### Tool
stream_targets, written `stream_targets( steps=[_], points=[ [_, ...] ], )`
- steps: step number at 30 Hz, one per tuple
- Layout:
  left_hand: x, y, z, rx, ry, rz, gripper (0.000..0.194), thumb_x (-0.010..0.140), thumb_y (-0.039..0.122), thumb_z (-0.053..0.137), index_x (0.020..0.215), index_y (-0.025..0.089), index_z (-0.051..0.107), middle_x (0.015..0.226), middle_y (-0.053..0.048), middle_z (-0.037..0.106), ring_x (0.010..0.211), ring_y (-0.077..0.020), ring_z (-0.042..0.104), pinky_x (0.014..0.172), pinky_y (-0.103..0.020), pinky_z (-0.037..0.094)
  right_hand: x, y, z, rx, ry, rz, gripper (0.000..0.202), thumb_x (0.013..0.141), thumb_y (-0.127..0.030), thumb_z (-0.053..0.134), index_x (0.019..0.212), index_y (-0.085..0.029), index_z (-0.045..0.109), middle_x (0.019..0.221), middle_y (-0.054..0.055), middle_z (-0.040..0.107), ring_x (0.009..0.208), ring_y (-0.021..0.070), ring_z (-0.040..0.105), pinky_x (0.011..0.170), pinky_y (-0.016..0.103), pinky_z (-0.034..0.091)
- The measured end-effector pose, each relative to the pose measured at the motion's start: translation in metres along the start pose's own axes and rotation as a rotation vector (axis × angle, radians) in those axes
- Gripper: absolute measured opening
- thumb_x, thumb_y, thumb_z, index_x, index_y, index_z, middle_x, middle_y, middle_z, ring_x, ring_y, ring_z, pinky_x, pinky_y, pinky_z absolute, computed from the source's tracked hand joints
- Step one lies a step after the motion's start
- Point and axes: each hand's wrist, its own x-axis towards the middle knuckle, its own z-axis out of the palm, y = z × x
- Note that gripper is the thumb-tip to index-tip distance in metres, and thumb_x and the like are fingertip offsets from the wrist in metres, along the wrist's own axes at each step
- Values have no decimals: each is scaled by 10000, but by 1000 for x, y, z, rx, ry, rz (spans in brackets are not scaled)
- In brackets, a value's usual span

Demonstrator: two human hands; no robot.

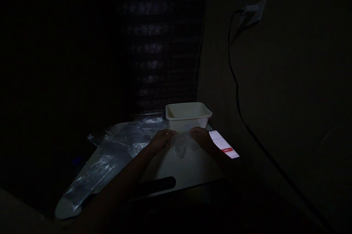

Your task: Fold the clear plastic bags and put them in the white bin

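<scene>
Between my two hands a clear plastic bag (180,147) is stretched by its upper edge, just in front of a white plastic tub. My left hand (162,140) pinches one end of it, and my right hand (200,136) pinches the other. The white tub (187,118) stands at the back of the white table. To the left of my left hand lies a loose heap of clear plastic bags (118,149), spread over the table's left side. Dim light hides the finer detail of my fingers and the bag.
A lit phone (224,145) with a running timer lies at the right edge of the white table (189,171). A dark handle-like slot or object (162,183) is near the front edge. A black cable (238,98) hangs from a wall outlet (253,12). Blinds (151,47) cover the back.
</scene>
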Motion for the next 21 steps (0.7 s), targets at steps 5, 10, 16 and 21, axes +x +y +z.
stream_targets(
  steps=[5,10,16,21],
  points=[
    [-6,4,-1,35,-66,8,452,468,304,688,883,179,560,768,-1,561,620,-86,524,544,-190,384,-3,10,2,380,-94,182,146,628,-267,473,539,-163,523,524,10,533,515,114,509,500,242,409],
    [3,0,0,114,-10,58,176,464,176,655,620,132,587,619,7,563,587,-106,518,578,-220,388,-5,16,2,367,-147,149,206,652,-358,476,572,-171,511,500,-8,489,482,103,481,448,224,382],
    [5,2,-7,-66,38,72,204,563,317,599,528,123,546,480,14,514,455,-73,462,492,-205,361,-3,19,-6,307,-147,213,192,644,-331,485,534,-176,510,507,-8,487,478,93,463,464,222,385],
    [3,3,-6,-114,85,74,240,522,337,636,569,112,564,484,15,511,438,-59,433,473,-200,362,-2,12,-4,412,-109,365,158,602,-318,541,672,-178,559,600,12,563,515,98,513,484,224,404]
  ],
)
